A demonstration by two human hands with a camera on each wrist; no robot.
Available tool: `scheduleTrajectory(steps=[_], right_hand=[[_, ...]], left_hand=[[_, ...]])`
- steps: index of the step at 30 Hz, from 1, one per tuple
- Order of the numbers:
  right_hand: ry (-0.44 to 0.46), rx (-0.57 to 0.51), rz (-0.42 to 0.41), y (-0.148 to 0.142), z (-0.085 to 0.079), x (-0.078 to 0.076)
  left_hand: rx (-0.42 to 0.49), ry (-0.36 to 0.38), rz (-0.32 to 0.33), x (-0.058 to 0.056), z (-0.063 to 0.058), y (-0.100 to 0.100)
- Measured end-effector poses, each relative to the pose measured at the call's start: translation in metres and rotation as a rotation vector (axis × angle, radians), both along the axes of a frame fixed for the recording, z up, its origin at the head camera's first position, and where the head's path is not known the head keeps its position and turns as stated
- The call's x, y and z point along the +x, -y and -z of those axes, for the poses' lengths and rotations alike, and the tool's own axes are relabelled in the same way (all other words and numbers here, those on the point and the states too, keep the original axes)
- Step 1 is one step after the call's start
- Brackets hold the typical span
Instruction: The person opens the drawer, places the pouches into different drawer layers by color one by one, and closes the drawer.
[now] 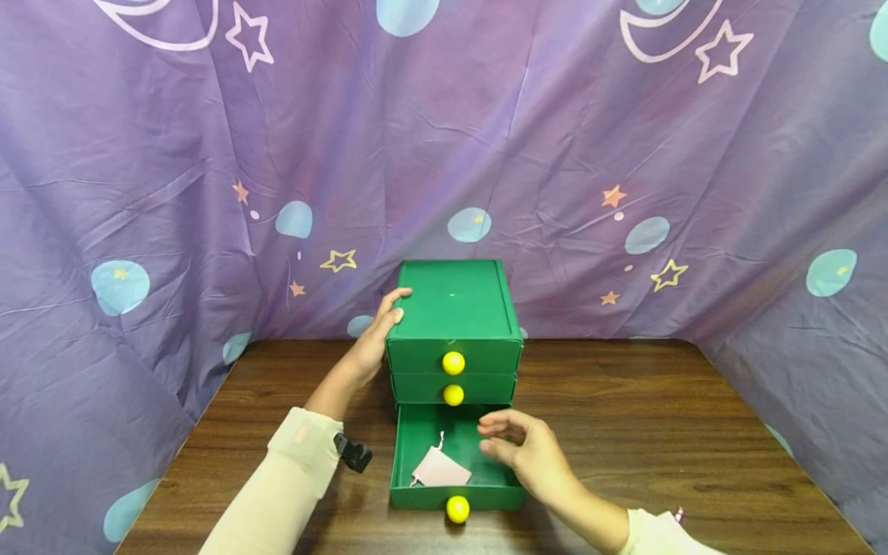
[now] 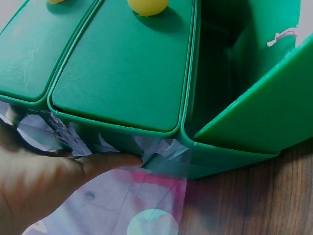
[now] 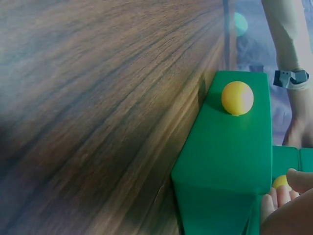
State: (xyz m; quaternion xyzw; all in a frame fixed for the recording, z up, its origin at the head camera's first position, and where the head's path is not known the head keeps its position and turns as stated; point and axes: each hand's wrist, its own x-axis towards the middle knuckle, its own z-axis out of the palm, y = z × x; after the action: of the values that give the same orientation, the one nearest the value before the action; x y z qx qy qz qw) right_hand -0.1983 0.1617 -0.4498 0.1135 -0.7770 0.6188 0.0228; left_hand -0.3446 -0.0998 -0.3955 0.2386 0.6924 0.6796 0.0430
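A green three-drawer cabinet with yellow ball knobs stands on the table, its bottom drawer pulled out. Inside that drawer lies a small pale pink drawstring pouch; in the left wrist view only part of it and a string show. My left hand rests against the cabinet's left side, thumb extended along the wall. Over the drawer's right part hovers my right hand, fingers loosely bent with nothing between them. The right wrist view shows the drawer's front and its yellow knob.
The brown wooden table extends to both sides of the cabinet. Behind it hangs a purple cloth with stars and moons. The two upper drawers are closed. A black strap device sits on my left wrist.
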Motion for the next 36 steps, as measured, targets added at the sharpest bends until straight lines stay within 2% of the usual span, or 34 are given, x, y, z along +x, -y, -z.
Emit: scheduleTrajectory(steps=[17,30,36], right_hand=[[0.01,-0.026,0.091,-0.029,-0.001,0.01],[-0.079,0.042,0.139,-0.056,0.006,0.018],[0.007,0.06,0.186,-0.072,0.004,0.028]], left_hand=[[0.02,0.021,0.01,0.0,0.002,0.001],[0.014,0.03,0.01,0.0,0.001,0.002],[0.015,0.032,0.017,-0.001,0.002,0.002]])
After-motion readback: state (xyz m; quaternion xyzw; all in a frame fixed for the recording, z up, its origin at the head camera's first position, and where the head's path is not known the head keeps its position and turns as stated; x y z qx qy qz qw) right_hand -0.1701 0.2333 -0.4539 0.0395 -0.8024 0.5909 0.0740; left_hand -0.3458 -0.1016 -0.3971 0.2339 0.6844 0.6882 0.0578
